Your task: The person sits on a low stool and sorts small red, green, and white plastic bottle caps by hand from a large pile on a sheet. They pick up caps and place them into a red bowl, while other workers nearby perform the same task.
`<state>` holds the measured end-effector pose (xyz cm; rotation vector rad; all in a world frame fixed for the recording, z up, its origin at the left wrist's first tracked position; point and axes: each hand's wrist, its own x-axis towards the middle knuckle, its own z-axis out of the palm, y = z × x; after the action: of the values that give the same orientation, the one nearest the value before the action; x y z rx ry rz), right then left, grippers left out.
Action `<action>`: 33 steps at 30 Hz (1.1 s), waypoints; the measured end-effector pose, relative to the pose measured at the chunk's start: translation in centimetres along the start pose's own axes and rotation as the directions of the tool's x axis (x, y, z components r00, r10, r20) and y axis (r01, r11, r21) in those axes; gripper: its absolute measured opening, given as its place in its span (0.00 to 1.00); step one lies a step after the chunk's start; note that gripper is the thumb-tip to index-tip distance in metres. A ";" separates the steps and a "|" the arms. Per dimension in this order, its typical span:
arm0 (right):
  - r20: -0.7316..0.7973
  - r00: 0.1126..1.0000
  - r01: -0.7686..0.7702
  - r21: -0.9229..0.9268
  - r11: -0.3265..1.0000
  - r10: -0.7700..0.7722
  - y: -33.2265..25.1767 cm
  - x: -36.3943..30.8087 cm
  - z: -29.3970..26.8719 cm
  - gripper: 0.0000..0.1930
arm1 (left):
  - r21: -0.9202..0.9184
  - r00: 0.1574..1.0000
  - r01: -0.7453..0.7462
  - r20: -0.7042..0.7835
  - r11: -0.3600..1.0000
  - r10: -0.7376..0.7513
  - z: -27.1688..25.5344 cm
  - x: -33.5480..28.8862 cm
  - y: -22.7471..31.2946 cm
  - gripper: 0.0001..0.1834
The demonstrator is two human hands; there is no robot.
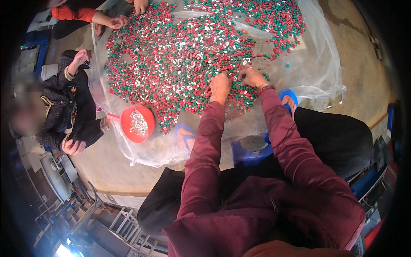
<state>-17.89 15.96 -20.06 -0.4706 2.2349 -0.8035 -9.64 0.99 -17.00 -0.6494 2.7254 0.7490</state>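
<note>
Small red, green and white pieces lie in a wide pile (171, 77) on a clear plastic sheet (319, 70), with white hook-shaped pieces (175, 61) scattered among them. At the pile's near edge, my left hand (220, 87) is closed with its fingertips down by the pieces. Just right of it, apart by a small gap, my right hand (252, 79) has thumb and fingers drawn together in a pinch above the pile. Whatever either hand grips is too small or hidden to tell. A red beaded bracelet (266, 88) circles my right wrist.
To the left, a red dipper (144, 133) with a handle holds white hook-shaped pieces. A person in a dark checked jacket (60, 115) sits beyond it. Another person's hands (117, 21) reach the pile's far left. My feet wear blue sandals (288, 95) on the sheet; a blue stool (248, 153) stands below.
</note>
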 end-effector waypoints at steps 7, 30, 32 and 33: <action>0.021 0.999 -0.048 0.216 0.975 0.044 -0.6 -1.1 -1.6 0.03 | -0.337 0.983 0.102 -0.111 0.936 -0.148 -3.3 -2.7 -2.4 0.15; -0.145 0.980 0.142 0.989 0.025 0.140 -1.4 -1.1 -6.4 0.12 | 0.091 0.994 -0.102 0.052 0.991 0.097 3.4 -0.6 2.8 0.07; -0.164 0.982 0.163 0.986 0.020 0.089 -1.3 -0.8 -6.4 0.12 | 0.115 0.988 -0.103 0.130 0.988 0.088 3.6 -0.6 3.2 0.07; -0.165 0.977 0.165 0.986 0.018 0.138 -1.5 -0.7 -6.4 0.12 | 0.086 0.990 -0.083 0.123 0.993 0.072 3.5 -0.6 3.1 0.08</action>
<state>-21.88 17.85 -15.18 0.3858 1.1475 -2.2717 -10.19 5.44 -18.37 -0.4654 2.6697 0.6545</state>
